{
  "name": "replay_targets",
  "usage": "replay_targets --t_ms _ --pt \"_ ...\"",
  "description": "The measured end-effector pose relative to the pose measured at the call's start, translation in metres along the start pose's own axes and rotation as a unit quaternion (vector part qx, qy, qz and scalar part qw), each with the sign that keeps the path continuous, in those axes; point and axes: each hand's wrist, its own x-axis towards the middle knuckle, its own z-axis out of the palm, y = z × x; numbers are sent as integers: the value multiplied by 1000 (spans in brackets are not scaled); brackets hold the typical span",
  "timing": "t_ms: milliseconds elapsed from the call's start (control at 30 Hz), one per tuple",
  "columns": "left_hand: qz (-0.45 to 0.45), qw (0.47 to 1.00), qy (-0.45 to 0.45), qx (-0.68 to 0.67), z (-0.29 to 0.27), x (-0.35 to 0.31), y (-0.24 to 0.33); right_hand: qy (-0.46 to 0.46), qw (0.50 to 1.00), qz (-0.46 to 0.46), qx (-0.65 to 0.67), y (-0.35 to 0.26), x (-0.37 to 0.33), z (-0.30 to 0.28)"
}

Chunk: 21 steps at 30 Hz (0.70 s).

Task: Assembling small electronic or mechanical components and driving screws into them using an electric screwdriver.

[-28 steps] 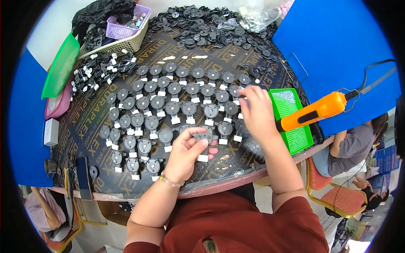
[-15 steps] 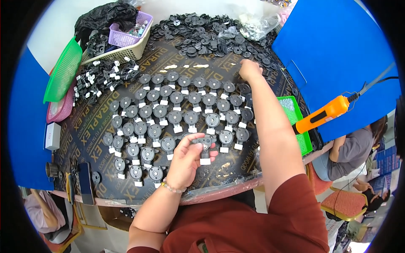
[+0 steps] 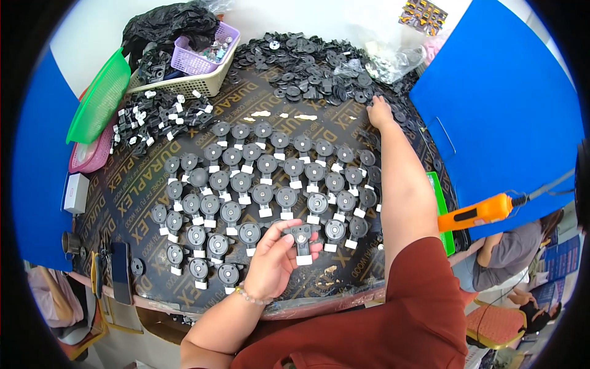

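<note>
Left hand (image 3: 271,261): closed on a black part (image 3: 303,235), thumb on its near side and fingers beneath; a beaded bracelet (image 3: 252,297) circles the wrist
Held part: raised above the near edge of the rows, white end toward the person; a small shiny round spot shows on its black face
Right hand (image 3: 380,112): stretched far forward to the near right edge of the loose black discs (image 3: 319,69); fingers partly bent; whether they grip anything, I cannot tell
Rows: many black disc pieces (image 3: 286,197) with white ends, spread over the dark table (image 3: 132,200) between and left of the arms
Far side: the loose discs lie in a broad pile, a clear plastic bag (image 3: 393,60) at its right end
Far left: a heap of black parts with white ends (image 3: 161,117) just before a cream basket (image 3: 211,85); a purple basket (image 3: 186,63) sits in that one
Right side: an orange power tool (image 3: 478,212), overlapping a green tray (image 3: 449,243) in view
Near left: a phone (image 3: 121,273) by the table edge
</note>
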Motion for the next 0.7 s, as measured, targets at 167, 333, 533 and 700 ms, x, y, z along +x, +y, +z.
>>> replay_targets --t_ms 167,333,533,700 --pt "3 1000 6 2 -2 0 0 -19 999 -19 30 -9 7 -8" --pt "7 1000 8 -2 1 -1 0 -57 996 -67 32 -16 -8 -31" --pt "23 1000 -6 4 -2 0 -3 -173 977 -124 -5 -17 -34 -62" --pt "30 999 -10 7 -1 2 -4 -117 958 -242 -102 -10 -48 -61"
